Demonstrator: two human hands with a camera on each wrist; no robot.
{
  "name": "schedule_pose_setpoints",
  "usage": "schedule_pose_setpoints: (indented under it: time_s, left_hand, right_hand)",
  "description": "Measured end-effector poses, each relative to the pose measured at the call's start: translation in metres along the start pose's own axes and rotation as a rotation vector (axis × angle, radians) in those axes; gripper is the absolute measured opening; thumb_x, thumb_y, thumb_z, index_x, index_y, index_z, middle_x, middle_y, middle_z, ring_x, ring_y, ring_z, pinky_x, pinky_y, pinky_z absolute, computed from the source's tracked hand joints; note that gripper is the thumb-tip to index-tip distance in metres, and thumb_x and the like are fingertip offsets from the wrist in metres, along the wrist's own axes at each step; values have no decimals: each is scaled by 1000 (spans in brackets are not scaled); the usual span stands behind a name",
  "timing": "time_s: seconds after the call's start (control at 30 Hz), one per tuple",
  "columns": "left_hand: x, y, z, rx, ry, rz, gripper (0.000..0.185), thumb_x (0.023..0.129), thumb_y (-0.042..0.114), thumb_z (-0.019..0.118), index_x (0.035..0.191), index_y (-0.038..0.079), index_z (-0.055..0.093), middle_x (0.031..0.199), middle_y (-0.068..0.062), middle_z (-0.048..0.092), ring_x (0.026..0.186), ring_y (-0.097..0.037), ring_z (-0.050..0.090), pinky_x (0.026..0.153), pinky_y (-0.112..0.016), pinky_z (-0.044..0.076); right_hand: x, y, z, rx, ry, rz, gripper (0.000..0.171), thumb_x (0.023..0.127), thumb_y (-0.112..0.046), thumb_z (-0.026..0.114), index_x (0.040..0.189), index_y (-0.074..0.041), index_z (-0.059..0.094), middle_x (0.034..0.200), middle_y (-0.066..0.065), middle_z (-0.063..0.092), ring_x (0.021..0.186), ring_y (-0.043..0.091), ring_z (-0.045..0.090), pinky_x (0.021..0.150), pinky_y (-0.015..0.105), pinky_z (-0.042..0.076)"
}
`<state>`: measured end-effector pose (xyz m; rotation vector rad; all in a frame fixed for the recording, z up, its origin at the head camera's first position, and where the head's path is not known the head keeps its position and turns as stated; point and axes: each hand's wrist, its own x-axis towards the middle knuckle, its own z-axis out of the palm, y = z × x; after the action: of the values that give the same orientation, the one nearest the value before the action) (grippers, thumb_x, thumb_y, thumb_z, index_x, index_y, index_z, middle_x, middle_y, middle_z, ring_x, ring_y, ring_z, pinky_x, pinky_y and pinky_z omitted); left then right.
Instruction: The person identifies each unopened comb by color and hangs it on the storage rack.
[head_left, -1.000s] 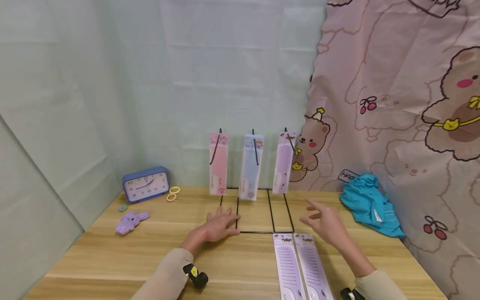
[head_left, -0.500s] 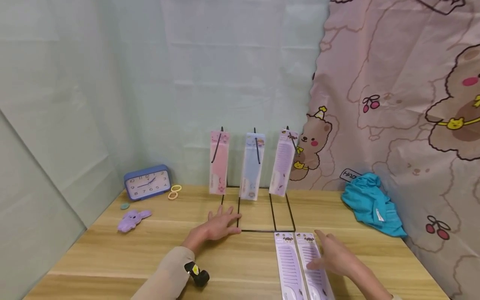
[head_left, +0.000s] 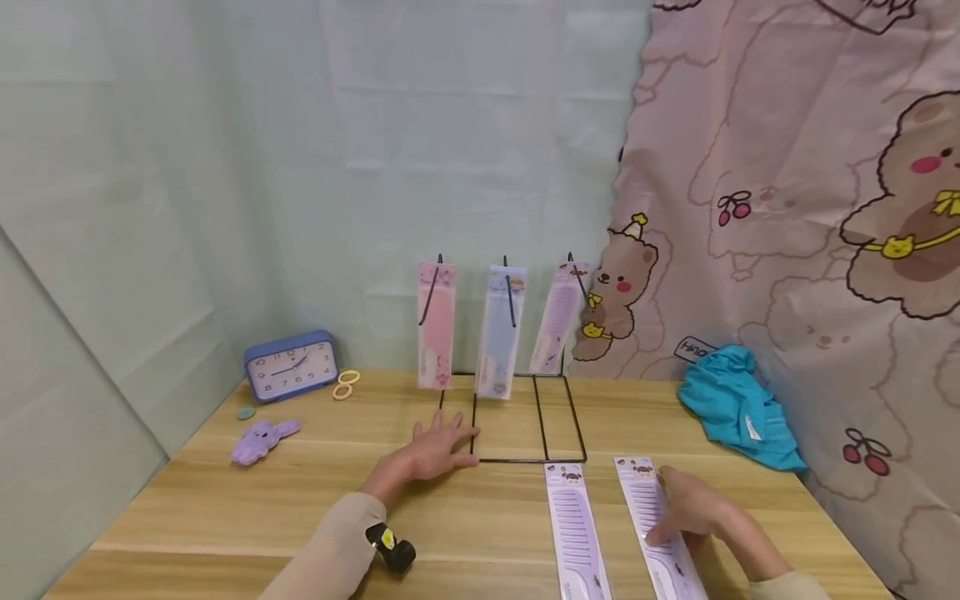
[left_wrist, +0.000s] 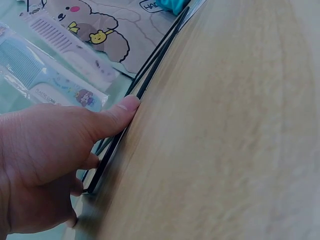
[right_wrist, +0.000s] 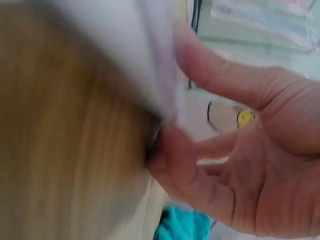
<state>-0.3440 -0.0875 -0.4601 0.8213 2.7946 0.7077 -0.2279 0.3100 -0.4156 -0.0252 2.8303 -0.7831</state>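
Note:
My right hand point(head_left: 693, 504) pinches the long edge of a packaged purple comb point(head_left: 643, 493), thumb on its face and fingers at its side; the right wrist view blurs the package point(right_wrist: 130, 45). Another packaged purple comb point(head_left: 574, 525) lies flat on the table to its left. With fingers spread, my left hand point(head_left: 435, 450) rests at the front left corner of a black wire rack point(head_left: 525, 461), its thumb touching the base bar point(left_wrist: 162, 60). From the rack's hooks hang a pink comb pack point(head_left: 437, 342), a blue one point(head_left: 498, 342) and a tilted purple one point(head_left: 558, 317).
On the left of the wooden table point(head_left: 300, 517) are a blue alarm clock point(head_left: 292, 367), two small rings point(head_left: 345, 385), a teal disc point(head_left: 246, 412) and a purple plush toy point(head_left: 262, 440). A turquoise cloth point(head_left: 738, 408) lies at the right, against a bear-print curtain point(head_left: 795, 250).
My right hand has come down from beside the rack, taken hold of the right comb pack and shifted it rightward, apart from the other. The hanging purple pack has swung; my left hand stays put.

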Motion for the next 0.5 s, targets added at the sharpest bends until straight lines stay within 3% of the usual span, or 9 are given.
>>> schedule_pose_setpoints:
  time_s: [0.07, 0.2, 0.3, 0.4, 0.5]
  left_hand:
    - [-1, -1, 0, 1, 2, 4, 60, 97, 48, 60, 147, 15, 52, 159, -26, 26, 146, -54, 6, 106, -79, 2]
    - [-1, -3, 2, -1, -1, 5, 59, 97, 47, 60, 146, 15, 52, 159, -26, 27, 146, -53, 6, 106, -79, 2]
    - [-1, -4, 2, 1, 1, 3, 59, 98, 48, 60, 146, 15, 52, 159, -25, 26, 146, -53, 6, 106, -78, 3]
    - [0, -3, 1, 4, 6, 10, 59, 98, 47, 60, 147, 15, 52, 159, -25, 27, 146, -53, 6, 106, -79, 3]
    - [0, -2, 0, 4, 7, 13, 59, 98, 47, 60, 147, 15, 52, 159, -26, 26, 146, -53, 6, 105, -79, 3]
  right_hand:
    - [-1, 5, -3, 65, -24, 50, 109, 60, -7, 96, 143, 18, 30, 102, 25, 57, 48, 25, 60, 43, 37, 53]
    - [-4, 9, -9, 124, -54, 42, 106, 64, 2, 91, 149, 11, 27, 113, 28, 54, 48, 24, 58, 42, 36, 52]
    - [-6, 7, -17, 143, -55, 22, 95, 68, 9, 84, 150, 4, 36, 121, 29, 51, 50, 22, 54, 41, 34, 50]
    - [-8, 5, -31, 146, -16, -38, 80, 73, 9, 80, 145, 3, 45, 109, 22, 54, 55, 21, 49, 42, 32, 48]
    - [-12, 1, -46, 187, 55, -153, 71, 81, 4, 78, 144, 7, 45, 101, 21, 54, 59, 21, 54, 44, 34, 51]
